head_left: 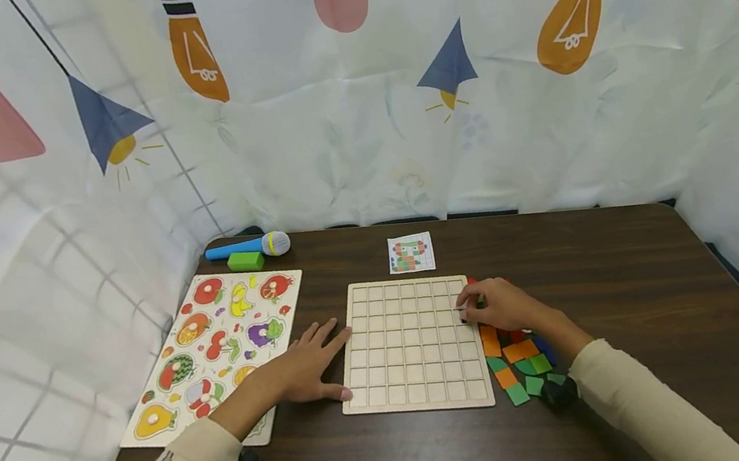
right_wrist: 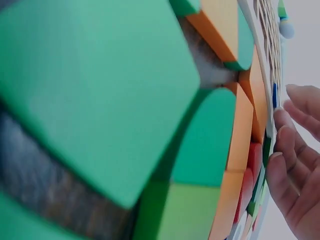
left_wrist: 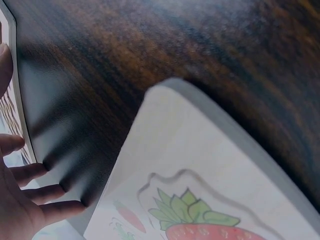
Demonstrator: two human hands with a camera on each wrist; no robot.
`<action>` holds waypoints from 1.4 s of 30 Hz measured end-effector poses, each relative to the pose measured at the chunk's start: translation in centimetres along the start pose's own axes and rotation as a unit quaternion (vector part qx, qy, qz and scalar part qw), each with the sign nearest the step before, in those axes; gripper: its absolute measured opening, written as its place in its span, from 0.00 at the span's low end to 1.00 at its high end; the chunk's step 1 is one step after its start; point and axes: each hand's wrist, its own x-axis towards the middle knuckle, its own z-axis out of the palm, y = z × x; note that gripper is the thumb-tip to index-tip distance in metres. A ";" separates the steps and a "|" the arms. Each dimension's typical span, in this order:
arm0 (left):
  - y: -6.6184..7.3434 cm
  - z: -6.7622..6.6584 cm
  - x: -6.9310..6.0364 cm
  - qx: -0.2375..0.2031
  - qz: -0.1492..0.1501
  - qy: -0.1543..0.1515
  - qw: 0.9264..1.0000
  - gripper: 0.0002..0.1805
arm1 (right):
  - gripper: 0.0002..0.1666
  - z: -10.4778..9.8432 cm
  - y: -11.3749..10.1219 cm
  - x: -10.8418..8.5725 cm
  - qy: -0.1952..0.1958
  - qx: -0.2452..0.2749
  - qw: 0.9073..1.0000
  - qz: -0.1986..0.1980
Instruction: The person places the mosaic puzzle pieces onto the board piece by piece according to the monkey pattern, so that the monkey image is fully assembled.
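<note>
- The grid board lies flat at the scene's middle: pale, matte wood, thin, stiff, probably light and liable to slide; its side edges offer the best hold.
- The left hand braces its left edge, fingers spread and straight, thumb at the near corner.
- The right hand is bent at the far right edge, fingertips beside a small blue tile; whether they pinch it, I cannot tell.
- Loose tiles heap near right: smooth, square or round-sided, likely hard and slick, best taken by opposite sides.
- Left, the printed fruit board has rounded corners and shallow cut outlines.
</note>
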 end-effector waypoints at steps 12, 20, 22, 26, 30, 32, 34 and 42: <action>-0.1 0.0 0.1 -0.004 0.000 -0.004 1.000 0.57 | 0.08 0.0 0.5 -0.1 0.003 -0.029 0.999 0.028; -0.1 0.1 0.0 -0.005 0.006 0.002 1.000 0.57 | 0.08 -0.1 0.0 -0.1 0.002 -0.037 0.999 0.033; -0.1 0.1 0.0 -0.007 0.008 0.002 1.000 0.57 | 0.08 -0.1 -0.2 -0.1 0.001 -0.039 0.999 0.032; -0.1 0.0 0.0 -0.010 0.010 -0.001 1.000 0.56 | 0.08 -0.2 -0.4 -0.1 0.003 -0.042 0.999 0.027; 0.0 -0.1 0.1 -0.023 0.006 -0.002 1.000 0.56 | 0.09 -0.1 -0.4 -0.1 0.006 -0.041 0.999 0.030; 0.0 -0.1 0.1 -0.030 0.003 -0.001 1.000 0.56 | 0.10 -0.1 -0.3 -0.1 0.008 -0.040 0.999 0.031; 0.1 -0.1 0.1 -0.034 -0.001 0.000 0.999 0.56 | 0.11 -0.1 -0.1 -0.1 0.012 -0.039 0.999 0.030; 0.1 -0.1 0.1 -0.031 -0.008 -0.002 0.999 0.56 | 0.12 -0.1 0.7 -0.8 0.035 -0.029 0.999 0.019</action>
